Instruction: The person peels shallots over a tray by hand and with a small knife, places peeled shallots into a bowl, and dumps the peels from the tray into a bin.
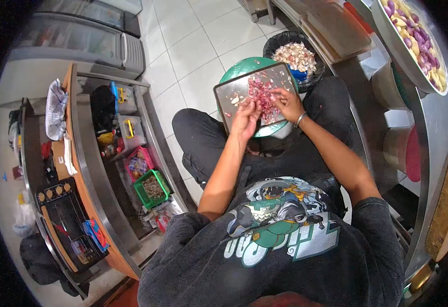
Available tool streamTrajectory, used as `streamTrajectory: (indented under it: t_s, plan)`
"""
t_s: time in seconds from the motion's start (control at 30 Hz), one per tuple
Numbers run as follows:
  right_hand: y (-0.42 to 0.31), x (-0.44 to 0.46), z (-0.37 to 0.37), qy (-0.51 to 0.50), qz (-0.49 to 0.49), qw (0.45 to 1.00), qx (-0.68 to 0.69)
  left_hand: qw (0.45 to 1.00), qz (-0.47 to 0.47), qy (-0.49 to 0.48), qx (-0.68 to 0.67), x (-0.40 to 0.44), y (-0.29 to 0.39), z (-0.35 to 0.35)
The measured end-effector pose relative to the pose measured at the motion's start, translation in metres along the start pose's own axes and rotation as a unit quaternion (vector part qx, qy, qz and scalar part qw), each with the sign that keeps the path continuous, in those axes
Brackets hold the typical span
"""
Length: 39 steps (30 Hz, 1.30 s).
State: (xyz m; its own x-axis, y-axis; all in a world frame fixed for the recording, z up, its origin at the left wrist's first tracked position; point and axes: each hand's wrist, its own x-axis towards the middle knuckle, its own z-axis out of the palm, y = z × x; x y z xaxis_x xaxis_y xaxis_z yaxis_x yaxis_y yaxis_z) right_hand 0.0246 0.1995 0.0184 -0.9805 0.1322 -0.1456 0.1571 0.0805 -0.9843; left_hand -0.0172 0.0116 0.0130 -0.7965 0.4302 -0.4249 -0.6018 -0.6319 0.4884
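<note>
A dark-rimmed metal tray (pixel 229 94) lies over a round green lid or stool top (pixel 244 67) between my knees. Reddish-pink pieces (pixel 263 94), perhaps small shallots or their skins, are heaped on the tray, with a few pale bits to the left. Above the tray's near left part, my left hand (pixel 246 117) has its fingers curled together in a pinch. My right hand (pixel 288 106) is over the right side of the heap, thumb and fingers drawn together. Whatever small item either hand grips is too small to make out.
Beyond the tray stands a black-lined bin (pixel 295 56) full of pale peelings. A large bowl (pixel 421 79) of purple and pale bulbs sits on the steel counter (pixel 434 110) at right. A shelf unit (pixel 93 169) with a green basket (pixel 152 188) is at left.
</note>
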Motion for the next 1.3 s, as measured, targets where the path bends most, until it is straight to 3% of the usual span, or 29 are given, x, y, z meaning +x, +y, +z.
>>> streamTrajectory:
  t_s: [0.03,0.1,0.3,0.4,0.7,1.0,1.13,1.3]
  plan:
    - [-0.006,-0.003,0.000,-0.004,-0.027,1.000,0.012,1.000,-0.006,0.030,-0.003,-0.004,-0.007,0.003]
    - [-0.004,-0.006,0.002,-0.009,-0.050,0.998,0.023,0.999,-0.033,-0.040,-0.012,0.005,-0.011,-0.010]
    - [0.000,-0.005,0.004,-0.030,-0.103,0.993,-0.042,0.997,-0.062,-0.042,0.002,0.012,-0.022,-0.011]
    - [0.000,-0.005,0.001,-0.055,-0.063,0.994,-0.077,0.997,-0.068,-0.037,0.011,0.012,-0.025,-0.010]
    - [0.008,-0.002,0.003,-0.057,-0.098,0.991,-0.078,0.997,-0.070,-0.023,-0.001,0.019,-0.029,-0.018]
    - [0.008,-0.001,0.001,-0.050,-0.067,0.994,-0.076,0.996,-0.082,-0.019,0.001,0.021,-0.030,-0.024]
    - [-0.001,-0.005,-0.005,-0.044,-0.047,0.985,-0.159,0.997,-0.064,-0.013,0.031,0.020,-0.031,-0.024]
    - [0.003,-0.002,-0.007,-0.060,-0.048,0.989,-0.126,0.995,-0.062,-0.009,0.072,0.016,-0.029,-0.018]
